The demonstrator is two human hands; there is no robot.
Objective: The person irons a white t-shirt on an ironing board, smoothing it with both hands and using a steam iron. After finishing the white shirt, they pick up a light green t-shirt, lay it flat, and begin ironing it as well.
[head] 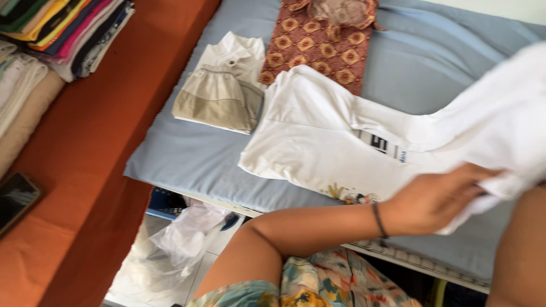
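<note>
At the bed's (187,159) left edge we see a folded beige shirt (219,96), a patterned cloth (321,45) behind. Our left hand (438,199) grips the white shirt (318,136) mid-bed; the right hand is hidden behind the cloth.

A dark-screened phone (16,200) lies on the orange cloth (85,148) at far left.

The left hand (441,196) grips a white shirt (318,133) spread on the blue mattress (187,153), beside 1 folded beige garment (219,96).
</note>
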